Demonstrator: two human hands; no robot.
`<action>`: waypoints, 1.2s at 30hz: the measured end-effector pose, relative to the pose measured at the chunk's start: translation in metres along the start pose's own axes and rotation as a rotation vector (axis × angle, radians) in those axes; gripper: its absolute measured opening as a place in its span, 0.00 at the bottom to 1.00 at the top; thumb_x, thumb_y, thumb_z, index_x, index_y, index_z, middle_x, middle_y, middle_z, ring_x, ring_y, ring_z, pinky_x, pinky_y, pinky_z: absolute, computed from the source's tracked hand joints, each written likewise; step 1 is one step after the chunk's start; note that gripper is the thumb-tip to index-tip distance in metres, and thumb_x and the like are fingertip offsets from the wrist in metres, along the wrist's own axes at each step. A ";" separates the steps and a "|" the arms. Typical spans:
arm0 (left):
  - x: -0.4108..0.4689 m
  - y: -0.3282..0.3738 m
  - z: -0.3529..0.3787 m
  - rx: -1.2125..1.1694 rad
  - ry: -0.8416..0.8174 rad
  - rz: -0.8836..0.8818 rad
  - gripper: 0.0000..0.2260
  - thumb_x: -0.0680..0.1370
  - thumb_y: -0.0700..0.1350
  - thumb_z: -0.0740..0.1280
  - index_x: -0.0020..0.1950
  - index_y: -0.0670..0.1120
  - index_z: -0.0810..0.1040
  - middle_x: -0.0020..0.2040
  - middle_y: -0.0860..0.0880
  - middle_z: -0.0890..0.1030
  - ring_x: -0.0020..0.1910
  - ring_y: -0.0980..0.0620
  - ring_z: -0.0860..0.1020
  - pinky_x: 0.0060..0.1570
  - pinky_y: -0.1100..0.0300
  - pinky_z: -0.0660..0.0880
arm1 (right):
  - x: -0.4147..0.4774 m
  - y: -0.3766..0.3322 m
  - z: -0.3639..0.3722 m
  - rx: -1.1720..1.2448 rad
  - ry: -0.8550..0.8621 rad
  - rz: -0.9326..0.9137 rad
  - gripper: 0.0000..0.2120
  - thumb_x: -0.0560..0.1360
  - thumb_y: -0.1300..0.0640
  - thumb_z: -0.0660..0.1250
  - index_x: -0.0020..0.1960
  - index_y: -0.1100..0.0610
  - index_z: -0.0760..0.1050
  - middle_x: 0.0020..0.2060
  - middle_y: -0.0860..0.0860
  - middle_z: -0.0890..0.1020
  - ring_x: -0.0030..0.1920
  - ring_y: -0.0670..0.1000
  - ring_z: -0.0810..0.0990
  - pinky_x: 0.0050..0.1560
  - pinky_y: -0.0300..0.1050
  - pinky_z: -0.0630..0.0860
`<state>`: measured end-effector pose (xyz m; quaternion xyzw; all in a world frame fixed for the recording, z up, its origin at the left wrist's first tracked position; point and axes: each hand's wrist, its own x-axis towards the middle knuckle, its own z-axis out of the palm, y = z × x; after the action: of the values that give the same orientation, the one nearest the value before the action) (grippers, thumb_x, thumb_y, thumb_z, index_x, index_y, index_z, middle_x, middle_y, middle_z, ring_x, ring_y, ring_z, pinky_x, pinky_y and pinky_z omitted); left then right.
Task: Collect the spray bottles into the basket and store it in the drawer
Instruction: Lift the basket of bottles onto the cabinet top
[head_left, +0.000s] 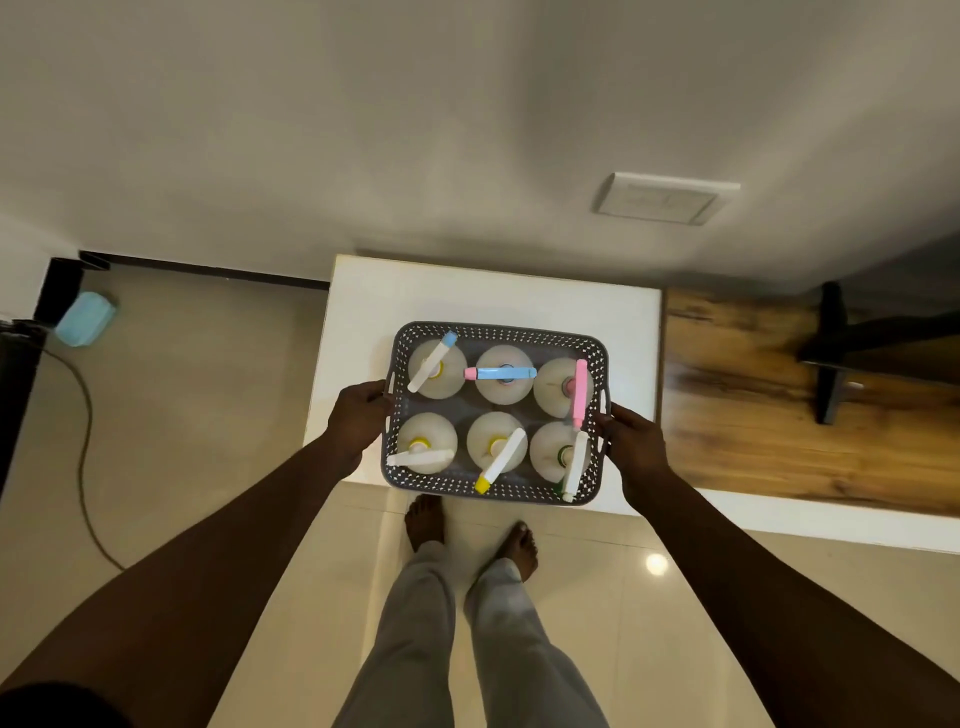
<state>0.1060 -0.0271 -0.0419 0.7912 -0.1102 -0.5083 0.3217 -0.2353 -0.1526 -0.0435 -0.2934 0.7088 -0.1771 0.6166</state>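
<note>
A grey perforated basket (498, 330) rests on the white cabinet top (363, 301); its front edge overhangs the cabinet's front. Inside stand several white spray bottles in two rows, among them one with a blue and pink head (500, 373), one with a pink head (580, 392) and one with a yellow-tipped head (500, 461). My left hand (358, 418) grips the basket's left handle. My right hand (631, 444) grips the right handle. No drawer shows from this angle.
A wooden tabletop (779, 405) with a black stand (831, 353) adjoins the cabinet on the right. A wall switch plate (667, 198) is above. A light blue object (85, 318) and a cable (83, 447) lie on the tiled floor at left. My bare feet (470, 535) stand before the cabinet.
</note>
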 end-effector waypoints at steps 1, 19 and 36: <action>0.004 -0.001 0.000 0.001 -0.004 -0.002 0.16 0.80 0.33 0.65 0.48 0.51 0.87 0.49 0.46 0.87 0.55 0.43 0.84 0.65 0.44 0.79 | 0.004 0.000 0.002 0.000 -0.005 -0.001 0.13 0.80 0.68 0.67 0.61 0.62 0.85 0.55 0.62 0.87 0.57 0.60 0.84 0.62 0.58 0.80; 0.039 -0.007 -0.009 0.000 -0.022 0.000 0.15 0.81 0.35 0.65 0.61 0.49 0.85 0.54 0.47 0.87 0.60 0.42 0.83 0.70 0.40 0.76 | 0.029 0.006 0.018 -0.016 0.000 0.013 0.18 0.80 0.64 0.69 0.69 0.59 0.81 0.61 0.58 0.86 0.63 0.59 0.84 0.69 0.59 0.78; -0.066 -0.131 -0.086 0.116 0.368 -0.137 0.16 0.83 0.41 0.64 0.71 0.44 0.78 0.66 0.37 0.81 0.65 0.31 0.80 0.68 0.37 0.76 | -0.122 0.144 -0.042 0.062 0.325 0.181 0.17 0.83 0.62 0.67 0.71 0.61 0.78 0.66 0.64 0.80 0.58 0.55 0.79 0.71 0.61 0.77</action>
<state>0.1311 0.1405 -0.0514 0.8936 -0.0245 -0.3686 0.2549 -0.2965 0.0307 -0.0300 -0.1768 0.8168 -0.1876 0.5160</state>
